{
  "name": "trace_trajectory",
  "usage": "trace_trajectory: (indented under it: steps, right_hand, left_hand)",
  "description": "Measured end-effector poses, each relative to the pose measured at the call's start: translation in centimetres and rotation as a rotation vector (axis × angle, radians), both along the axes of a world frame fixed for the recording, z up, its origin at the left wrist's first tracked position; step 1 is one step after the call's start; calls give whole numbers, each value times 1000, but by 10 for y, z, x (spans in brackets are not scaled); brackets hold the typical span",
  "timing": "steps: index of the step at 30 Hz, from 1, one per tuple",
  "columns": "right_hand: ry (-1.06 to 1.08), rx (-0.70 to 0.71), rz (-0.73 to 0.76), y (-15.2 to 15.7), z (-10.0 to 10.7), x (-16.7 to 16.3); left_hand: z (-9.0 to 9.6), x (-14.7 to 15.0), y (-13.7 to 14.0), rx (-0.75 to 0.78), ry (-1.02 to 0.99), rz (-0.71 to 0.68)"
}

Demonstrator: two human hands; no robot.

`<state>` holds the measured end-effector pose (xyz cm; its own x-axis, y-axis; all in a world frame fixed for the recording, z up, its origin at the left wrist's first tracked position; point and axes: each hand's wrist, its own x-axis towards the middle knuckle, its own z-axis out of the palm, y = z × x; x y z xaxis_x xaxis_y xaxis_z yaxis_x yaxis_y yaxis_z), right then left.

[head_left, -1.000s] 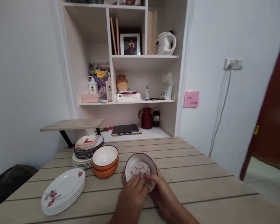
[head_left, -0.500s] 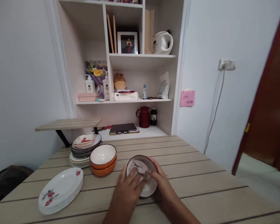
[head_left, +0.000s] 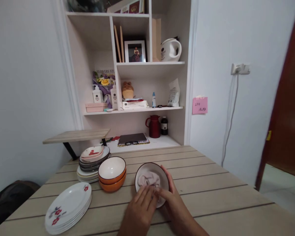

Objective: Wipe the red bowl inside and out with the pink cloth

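A bowl [head_left: 164,176] with a pale inside and a dark rim is tilted toward me above the wooden table. My right hand [head_left: 173,196] grips its right side, thumb over the rim and fingers behind the outer wall. Inside the bowl lies a crumpled pale pinkish cloth [head_left: 149,178]. The fingers of my left hand [head_left: 142,205] press together on the cloth's lower part, against the bowl's inner wall. Left of the hands stand two stacked orange bowls [head_left: 112,177] with white insides.
White oval plates with red flowers [head_left: 68,203] are stacked at the front left. Behind them is a pile of mixed plates and small dishes [head_left: 94,160]. A raised wooden shelf [head_left: 76,135] stands at the table's back left. A red jug [head_left: 154,127] sits in the wall cabinet.
My left hand has moved down inside the bowl, with more of the cloth showing above its fingers. My right hand still grips the bowl's right side. The camera view has tilted slightly up.
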<state>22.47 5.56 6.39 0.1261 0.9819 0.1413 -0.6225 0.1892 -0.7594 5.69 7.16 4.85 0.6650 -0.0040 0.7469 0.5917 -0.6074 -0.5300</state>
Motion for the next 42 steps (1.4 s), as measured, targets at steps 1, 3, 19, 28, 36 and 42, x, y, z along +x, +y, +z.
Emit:
trace_trajectory:
  steps: [1,3,19,28,36,42]
  right_hand:
    - [16,-21,15,0,-1,0]
    - [44,-58,31,2,-3,2]
    - [58,-56,46,-11,14,12]
    - [105,-11,84,-18,25,9]
    - [174,17,213,-14,17,4]
    - [186,41,237,-7,20,-1]
  left_hand:
    - [2,1,-1,-2,19,-26]
    - [4,3,-1,-9,48,-63]
    - [5,-5,3,22,18,-34]
    - [12,-4,-5,53,-3,-29]
    - [18,-3,-7,-49,-98,-83]
    - [11,-4,0,-235,-205,-121]
